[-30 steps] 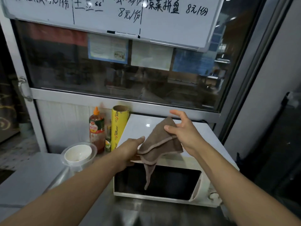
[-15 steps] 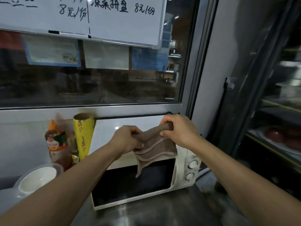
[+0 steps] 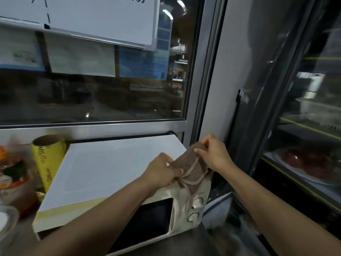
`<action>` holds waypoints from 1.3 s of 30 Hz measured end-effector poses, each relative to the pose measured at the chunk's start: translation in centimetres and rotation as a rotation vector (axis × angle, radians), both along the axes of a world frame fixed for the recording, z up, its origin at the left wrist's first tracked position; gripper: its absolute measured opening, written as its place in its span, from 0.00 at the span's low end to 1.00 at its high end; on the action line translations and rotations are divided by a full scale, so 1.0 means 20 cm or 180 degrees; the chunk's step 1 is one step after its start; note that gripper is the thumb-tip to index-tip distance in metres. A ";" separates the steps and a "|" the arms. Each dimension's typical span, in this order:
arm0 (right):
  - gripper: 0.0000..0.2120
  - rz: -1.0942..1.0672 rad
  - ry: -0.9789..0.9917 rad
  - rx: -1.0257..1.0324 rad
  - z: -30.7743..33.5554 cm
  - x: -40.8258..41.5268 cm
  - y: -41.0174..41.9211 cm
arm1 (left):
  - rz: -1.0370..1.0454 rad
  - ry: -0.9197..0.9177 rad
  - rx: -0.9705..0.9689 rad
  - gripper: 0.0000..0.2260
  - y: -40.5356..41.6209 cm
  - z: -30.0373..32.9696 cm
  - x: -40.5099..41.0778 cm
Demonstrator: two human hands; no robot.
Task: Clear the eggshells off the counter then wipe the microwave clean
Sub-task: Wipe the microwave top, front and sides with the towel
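Note:
A white microwave (image 3: 103,174) with a dark door stands on the steel counter under the window. Both hands hold a brown cloth (image 3: 190,169) with a pale border, folded and bunched, over the microwave's right front corner above its knobs. My left hand (image 3: 162,169) grips the cloth's near end. My right hand (image 3: 214,154) pinches its far end between fingers and thumb. A loose corner of the cloth hangs down over the control panel. No eggshells are in view.
Left of the microwave stand a yellow cling-film roll (image 3: 48,157), a blurred sauce bottle (image 3: 14,178) and the edge of a clear bowl (image 3: 7,218). A glass-door fridge (image 3: 304,126) with food on shelves fills the right. A whiteboard (image 3: 96,17) hangs on the window.
The view has swung right. Both hands moved the cloth from above the microwave door to its right front corner and gathered it into a tighter fold.

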State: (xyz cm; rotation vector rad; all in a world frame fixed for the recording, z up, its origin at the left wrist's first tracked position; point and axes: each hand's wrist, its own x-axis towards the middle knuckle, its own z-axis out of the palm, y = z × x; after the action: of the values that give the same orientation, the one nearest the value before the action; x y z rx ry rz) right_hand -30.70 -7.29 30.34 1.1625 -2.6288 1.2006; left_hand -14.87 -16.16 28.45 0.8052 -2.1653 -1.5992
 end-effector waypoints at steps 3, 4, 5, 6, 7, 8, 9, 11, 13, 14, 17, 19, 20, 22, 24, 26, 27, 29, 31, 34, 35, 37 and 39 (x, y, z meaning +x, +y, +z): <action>0.02 0.0281 0.0161 0.0024 -0.01 -0.22 -0.14 | 0.0062 -0.0099 0.0058 0.12 0.00 -0.02 -0.20; 0.02 0.0357 0.0191 -0.0021 -0.01 -0.28 -0.20 | 0.0091 -0.0143 0.0056 0.12 -0.02 -0.03 -0.25; 0.05 0.0402 0.0225 -0.0024 -0.03 -0.34 -0.26 | 0.0119 -0.0231 0.0000 0.12 -0.04 -0.04 -0.30; 0.07 0.0449 0.0273 0.0075 -0.05 -0.38 -0.31 | 0.0143 -0.0383 -0.0235 0.13 -0.07 -0.03 -0.32; 0.08 0.0578 0.0290 0.0283 -0.10 -0.44 -0.38 | 0.0244 -0.0633 -0.0607 0.15 -0.10 -0.05 -0.36; 0.10 0.0672 0.0331 0.0530 -0.13 -0.48 -0.42 | 0.0363 -0.0842 -0.1067 0.16 -0.14 -0.06 -0.38; 0.12 0.0721 0.0388 0.0719 -0.17 -0.48 -0.44 | 0.0493 -0.0980 -0.1478 0.17 -0.18 -0.07 -0.37; 0.18 0.0682 0.0506 0.0657 -0.23 -0.44 -0.44 | 0.0666 -0.1109 -0.1940 0.17 -0.26 -0.09 -0.33; 0.22 0.0768 0.0534 0.0566 -0.31 -0.41 -0.41 | 0.0737 -0.1393 -0.2224 0.17 -0.36 -0.11 -0.33; 0.25 0.0889 0.0496 0.0799 -0.35 -0.38 -0.40 | 0.0739 -0.1543 -0.2289 0.17 -0.40 -0.12 -0.32; 0.27 0.1134 0.0318 0.1593 -0.47 -0.34 -0.40 | 0.0748 -0.1987 -0.2233 0.19 -0.51 -0.14 -0.31; 0.26 0.1163 0.0322 0.1579 -0.49 -0.37 -0.42 | 0.0769 -0.2111 -0.2179 0.20 -0.58 -0.17 -0.31; 0.26 0.1217 0.0409 0.1551 -0.49 -0.39 -0.44 | 0.0799 -0.2133 -0.2173 0.20 -0.61 -0.18 -0.32; 0.25 0.1328 0.0639 0.1515 -0.48 -0.41 -0.47 | 0.0860 -0.2179 -0.2221 0.20 -0.65 -0.20 -0.34; 0.24 0.1397 0.0770 0.1419 -0.49 -0.43 -0.49 | 0.0886 -0.2216 -0.2282 0.20 -0.68 -0.22 -0.37; 0.24 0.1405 0.0771 0.1385 -0.50 -0.44 -0.50 | 0.0854 -0.2270 -0.2295 0.19 -0.69 -0.23 -0.39; 0.24 0.1407 0.0753 0.1395 -0.50 -0.45 -0.51 | 0.0833 -0.2296 -0.2309 0.19 -0.70 -0.24 -0.40; 0.25 0.1402 0.0667 0.1410 -0.50 -0.46 -0.54 | 0.0778 -0.2350 -0.2364 0.18 -0.71 -0.25 -0.41; 0.24 0.1380 0.0566 0.1401 -0.50 -0.49 -0.60 | 0.0761 -0.2368 -0.2403 0.18 -0.72 -0.26 -0.41; 0.24 0.1310 0.0443 0.1353 -0.48 -0.54 -0.71 | 0.0755 -0.2266 -0.2368 0.18 -0.76 -0.26 -0.41; 0.24 0.1265 0.0410 0.1341 -0.48 -0.56 -0.75 | 0.0772 -0.2215 -0.2351 0.18 -0.77 -0.26 -0.41; 0.23 0.1155 0.0409 0.1328 -0.47 -0.60 -0.84 | 0.0811 -0.2181 -0.2338 0.18 -0.81 -0.25 -0.41; 0.21 0.1078 0.0428 0.1362 -0.46 -0.63 -0.92 | 0.0859 -0.2228 -0.2335 0.18 -0.85 -0.25 -0.40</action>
State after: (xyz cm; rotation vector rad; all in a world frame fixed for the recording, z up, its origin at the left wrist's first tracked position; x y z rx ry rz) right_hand -43.36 -25.61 21.05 1.7419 -2.7352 0.5598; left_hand -22.93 -33.24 23.45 1.4294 -2.6428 -0.3145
